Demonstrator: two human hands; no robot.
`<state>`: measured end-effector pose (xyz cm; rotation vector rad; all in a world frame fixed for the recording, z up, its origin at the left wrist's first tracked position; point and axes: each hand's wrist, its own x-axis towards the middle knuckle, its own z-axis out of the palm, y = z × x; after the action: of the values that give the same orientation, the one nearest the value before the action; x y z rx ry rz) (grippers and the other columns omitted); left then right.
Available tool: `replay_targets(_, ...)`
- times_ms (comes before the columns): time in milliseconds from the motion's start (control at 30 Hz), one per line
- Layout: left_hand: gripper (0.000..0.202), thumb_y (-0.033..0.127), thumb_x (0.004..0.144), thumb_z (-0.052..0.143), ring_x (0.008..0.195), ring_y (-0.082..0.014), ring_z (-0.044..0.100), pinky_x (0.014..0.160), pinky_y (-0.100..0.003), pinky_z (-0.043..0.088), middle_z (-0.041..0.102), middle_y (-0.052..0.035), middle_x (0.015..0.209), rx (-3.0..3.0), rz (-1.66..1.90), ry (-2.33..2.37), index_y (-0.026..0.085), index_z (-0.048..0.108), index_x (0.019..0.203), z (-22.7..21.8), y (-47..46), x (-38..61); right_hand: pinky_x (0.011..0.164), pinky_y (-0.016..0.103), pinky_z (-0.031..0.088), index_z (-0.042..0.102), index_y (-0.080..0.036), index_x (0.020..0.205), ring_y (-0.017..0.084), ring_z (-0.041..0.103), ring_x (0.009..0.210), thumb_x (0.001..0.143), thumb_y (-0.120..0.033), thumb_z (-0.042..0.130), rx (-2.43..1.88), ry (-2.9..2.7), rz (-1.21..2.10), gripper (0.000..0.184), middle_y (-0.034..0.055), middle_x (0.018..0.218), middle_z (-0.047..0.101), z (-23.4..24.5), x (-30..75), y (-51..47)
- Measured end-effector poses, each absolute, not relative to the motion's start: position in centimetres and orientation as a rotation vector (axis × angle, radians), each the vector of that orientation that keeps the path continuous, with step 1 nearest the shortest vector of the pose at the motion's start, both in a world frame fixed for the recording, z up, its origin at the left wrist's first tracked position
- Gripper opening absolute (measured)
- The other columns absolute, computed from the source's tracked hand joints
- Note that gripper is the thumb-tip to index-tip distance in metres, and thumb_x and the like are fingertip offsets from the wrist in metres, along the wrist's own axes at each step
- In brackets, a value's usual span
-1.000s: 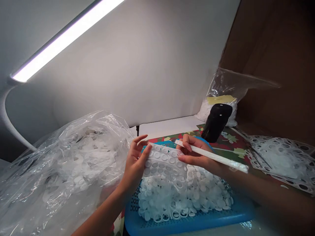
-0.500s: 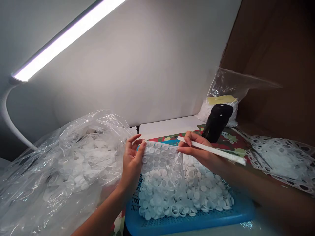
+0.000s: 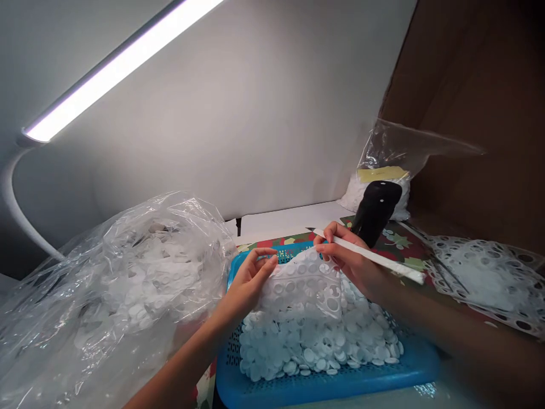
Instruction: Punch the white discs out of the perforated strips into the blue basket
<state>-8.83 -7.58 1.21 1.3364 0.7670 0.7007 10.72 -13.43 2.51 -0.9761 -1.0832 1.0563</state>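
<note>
Between my hands hangs a thin white translucent sheet (image 3: 298,287) with rows of round cut-outs, some discs in place and some holes open. My left hand (image 3: 251,275) pinches its upper left edge between thumb and fingers. At the upper right corner, my right hand (image 3: 347,253) grips the sheet with thumb and fingertips. A white stick-like tool (image 3: 378,258) with a thin dark tip also lies in that right hand, slanting back over the wrist. Directly below, a blue plastic basket (image 3: 327,386) holds a heap of loose white discs (image 3: 306,349).
A large clear bag (image 3: 149,267) of white pieces fills the left side. Punched-out sheets (image 3: 489,278) are piled at right. Behind my right hand stand a black object (image 3: 374,213) and a clear bag with a yellow label (image 3: 383,173). A lamp (image 3: 123,65) shines overhead.
My left hand has moved right and slightly down, closer to the right hand. The sheet has shifted right, and its upper edge now sags and folds between the hands.
</note>
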Motion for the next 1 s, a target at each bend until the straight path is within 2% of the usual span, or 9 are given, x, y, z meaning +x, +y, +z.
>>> replay_targets(100, 0.032, 0.045, 0.079, 0.058, 0.069, -0.0124, 0.052, 0.058, -0.021, 0.037, 0.055, -0.0005, 0.084, 1.504, 0.569, 0.752, 0.021, 0.055, 0.099, 1.4, -7.8, -9.0, 0.048, 0.020, 0.025, 0.036, -0.020, 0.071, 0.007, 0.033, 0.056, 0.077, -0.020, 0.059, -0.964, -1.103, 1.081, 0.024, -0.0043, 0.073, 0.046, 2.4, 10.6, -13.4)
replay_targets(167, 0.032, 0.044, 0.078, 0.059, 0.068, -0.0125, 0.051, 0.058, -0.021, 0.036, 0.055, -0.0010, 0.082, 1.597, 0.419, 0.702, 0.019, 0.058, 0.098, 1.6, -8.2, -9.2, 0.046, 0.019, 0.025, 0.036, -0.020, 0.071, 0.007, 0.033, 0.053, 0.078, -0.022, 0.059, -0.946, -1.131, 1.112, 0.024, -0.0045, 0.073, 0.046, 2.2, 10.6, -13.4)
replay_targets(267, 0.027, 0.041, 0.078, 0.060, 0.067, -0.0130, 0.050, 0.059, -0.022, 0.035, 0.055, -0.0015, 0.075, 1.625, 0.266, 0.589, 0.015, 0.064, 0.087, 2.0, -8.6, -9.4, 0.042, 0.019, 0.023, 0.037, -0.021, 0.073, 0.006, 0.031, 0.050, 0.078, -0.024, 0.060, -0.927, -1.187, 1.138, 0.024, -0.0050, 0.072, 0.047, 2.0, 10.5, -13.4)
replay_targets(400, 0.016, 0.031, 0.074, 0.065, 0.074, -0.0141, 0.052, 0.066, -0.023, 0.038, 0.057, -0.0011, 0.079, 1.477, 0.465, 0.666, 0.016, 0.065, 0.080, 2.0, -8.5, -9.4, 0.039, 0.018, 0.021, 0.038, -0.021, 0.074, 0.004, 0.029, 0.045, 0.078, -0.029, 0.061, -0.974, -1.227, 1.165, 0.024, -0.0058, 0.068, 0.046, 1.9, 10.4, -13.4)
replay_targets(500, 0.015, 0.028, 0.071, 0.065, 0.066, -0.0125, 0.051, 0.061, -0.021, 0.038, 0.057, 0.0000, 0.071, 1.261, 0.624, 0.721, 0.016, 0.064, 0.079, 2.0, -8.2, -9.2, 0.040, 0.018, 0.024, 0.040, -0.020, 0.075, 0.005, 0.033, 0.047, 0.076, -0.032, 0.065, -1.005, -1.299, 1.271, 0.027, -0.0049, 0.070, 0.048, 2.1, 10.4, -13.5)
replay_targets(600, 0.018, 0.030, 0.069, 0.063, 0.063, -0.0134, 0.053, 0.059, -0.022, 0.040, 0.058, -0.0019, 0.068, 1.144, 0.650, 0.683, 0.012, 0.064, 0.076, 2.2, -8.0, -9.0, 0.047, 0.019, 0.029, 0.040, -0.020, 0.077, 0.007, 0.041, 0.055, 0.070, -0.027, 0.072, -0.980, -1.411, 1.414, 0.033, -0.0038, 0.073, 0.052, 2.2, 10.4, -13.9)
replay_targets(700, 0.019, 0.030, 0.069, 0.063, 0.061, -0.0135, 0.054, 0.060, -0.023, 0.042, 0.058, -0.0024, 0.064, 1.070, 0.692, 0.715, 0.011, 0.063, 0.071, 2.4, -7.8, -9.0, 0.051, 0.020, 0.031, 0.039, -0.021, 0.077, 0.009, 0.047, 0.061, 0.071, -0.025, 0.072, -0.968, -1.429, 1.476, 0.034, -0.0030, 0.074, 0.055, 2.1, 10.3, -14.2)
replay_targets(1000, 0.017, 0.027, 0.070, 0.064, 0.052, -0.0101, 0.053, 0.053, -0.020, 0.041, 0.058, -0.0009, 0.058, 0.903, 0.700, 0.636, 0.011, 0.062, 0.065, 2.3, -7.1, -9.3, 0.050, 0.019, 0.030, 0.041, -0.021, 0.080, 0.008, 0.044, 0.058, 0.076, -0.020, 0.066, -0.926, -1.363, 1.416, 0.025, -0.0040, 0.073, 0.053, 2.6, 10.2, -14.3)
